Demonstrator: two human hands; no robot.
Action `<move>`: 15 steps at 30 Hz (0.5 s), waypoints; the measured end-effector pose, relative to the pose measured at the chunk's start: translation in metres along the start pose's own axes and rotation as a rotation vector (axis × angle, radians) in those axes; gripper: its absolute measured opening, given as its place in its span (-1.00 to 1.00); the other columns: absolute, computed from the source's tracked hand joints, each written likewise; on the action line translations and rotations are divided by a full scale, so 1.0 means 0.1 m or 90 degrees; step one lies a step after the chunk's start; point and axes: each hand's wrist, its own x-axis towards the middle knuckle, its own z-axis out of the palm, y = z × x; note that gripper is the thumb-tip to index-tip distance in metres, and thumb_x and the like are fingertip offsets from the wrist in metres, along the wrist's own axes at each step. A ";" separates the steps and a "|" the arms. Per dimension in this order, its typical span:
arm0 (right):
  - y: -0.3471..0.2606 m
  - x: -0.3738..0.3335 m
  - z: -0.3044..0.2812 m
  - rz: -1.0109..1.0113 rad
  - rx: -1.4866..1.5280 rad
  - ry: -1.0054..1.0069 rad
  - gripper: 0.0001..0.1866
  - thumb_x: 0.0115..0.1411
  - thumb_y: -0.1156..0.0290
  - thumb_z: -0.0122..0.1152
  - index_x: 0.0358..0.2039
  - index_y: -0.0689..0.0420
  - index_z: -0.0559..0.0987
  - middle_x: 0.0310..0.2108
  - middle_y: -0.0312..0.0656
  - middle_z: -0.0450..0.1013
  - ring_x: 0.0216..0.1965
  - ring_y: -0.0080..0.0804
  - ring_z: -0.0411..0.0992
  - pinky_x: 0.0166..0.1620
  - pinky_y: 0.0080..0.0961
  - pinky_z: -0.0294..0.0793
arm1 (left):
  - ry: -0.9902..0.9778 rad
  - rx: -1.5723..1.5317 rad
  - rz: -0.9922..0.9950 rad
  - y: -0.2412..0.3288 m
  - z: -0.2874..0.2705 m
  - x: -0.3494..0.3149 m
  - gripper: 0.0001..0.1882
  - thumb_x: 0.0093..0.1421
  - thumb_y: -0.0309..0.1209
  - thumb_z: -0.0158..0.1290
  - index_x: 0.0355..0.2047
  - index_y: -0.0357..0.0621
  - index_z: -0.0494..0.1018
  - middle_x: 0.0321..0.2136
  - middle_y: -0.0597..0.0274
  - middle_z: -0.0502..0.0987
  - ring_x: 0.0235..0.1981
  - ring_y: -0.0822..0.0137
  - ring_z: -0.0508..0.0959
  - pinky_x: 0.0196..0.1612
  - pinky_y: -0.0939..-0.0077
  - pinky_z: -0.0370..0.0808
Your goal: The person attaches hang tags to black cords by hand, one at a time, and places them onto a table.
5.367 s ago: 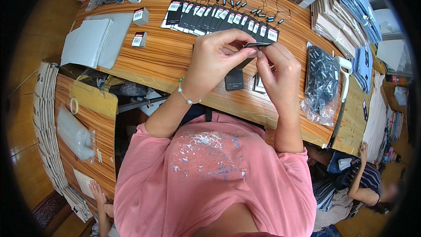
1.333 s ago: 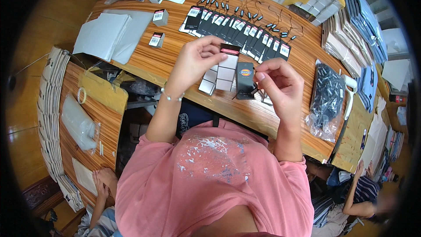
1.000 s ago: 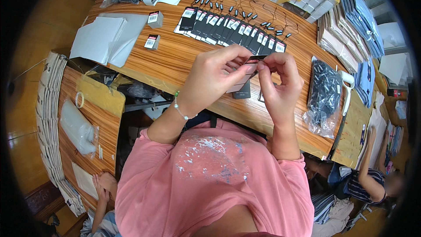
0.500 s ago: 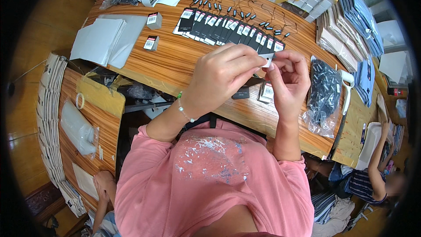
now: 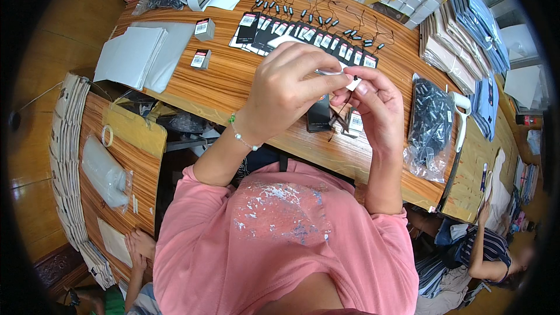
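Observation:
Above the table's front edge, my left hand and my right hand meet, fingertips pinched together on a small white-faced hang tag. Much of the tag is hidden by my fingers. A thin dark string dangles below it, between my hands. Beneath them lie a black tag stack and another tag stack with a white label. Beyond my hands, black hang tags are fanned in a row, overlapping, with dark string loops spread behind them.
Right of my hands lies a clear bag of black string fasteners, beside a white-handled roller. Folded bagged garments are piled farther back. White sheets and small tag stacks lie left. A co-worker's arm shows at right.
A dark string now hangs below the tag between my hands. My right hand has shifted slightly left and turned. The co-worker on the right has lowered an arm.

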 end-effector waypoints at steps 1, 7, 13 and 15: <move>0.00 0.00 -0.01 0.008 0.018 -0.003 -0.78 0.14 0.51 -0.07 -0.20 0.33 0.37 -0.36 -0.07 0.43 -0.35 -0.32 0.47 -0.20 -0.49 0.42 | -0.005 0.038 0.030 -0.01 -0.02 0.01 -0.77 -0.20 -0.50 0.10 -0.43 -0.03 0.53 -0.46 0.33 0.48 -0.40 0.33 0.47 -0.27 0.41 0.38; 0.01 -0.01 -0.01 0.024 0.068 0.024 -0.86 0.17 0.45 -0.07 -0.29 0.24 0.35 -0.41 -0.11 0.42 -0.37 -0.32 0.47 -0.26 -0.54 0.39 | -0.003 0.113 0.083 -0.02 -0.01 0.01 -0.80 -0.20 -0.41 0.09 -0.46 0.04 0.53 -0.47 0.39 0.49 -0.33 0.39 0.50 -0.16 0.30 0.36; -0.01 0.00 -0.02 0.060 0.040 0.019 -0.90 0.18 0.42 -0.08 -0.36 0.17 0.34 -0.40 -0.21 0.36 -0.37 -0.47 0.40 -0.25 -0.58 0.34 | -0.019 0.106 0.129 -0.04 0.03 0.00 -0.83 -0.19 -0.41 0.07 -0.49 0.04 0.52 -0.48 0.41 0.48 -0.35 0.41 0.50 -0.15 0.32 0.37; 0.01 0.02 0.00 0.041 0.021 0.038 -0.91 0.18 0.42 -0.08 -0.38 0.16 0.35 -0.34 -0.23 0.31 -0.32 -0.53 0.33 -0.19 -0.60 0.29 | -0.019 0.100 0.133 -0.05 0.03 0.00 -0.84 -0.19 -0.42 0.06 -0.50 0.03 0.51 -0.49 0.41 0.48 -0.36 0.42 0.50 -0.17 0.35 0.37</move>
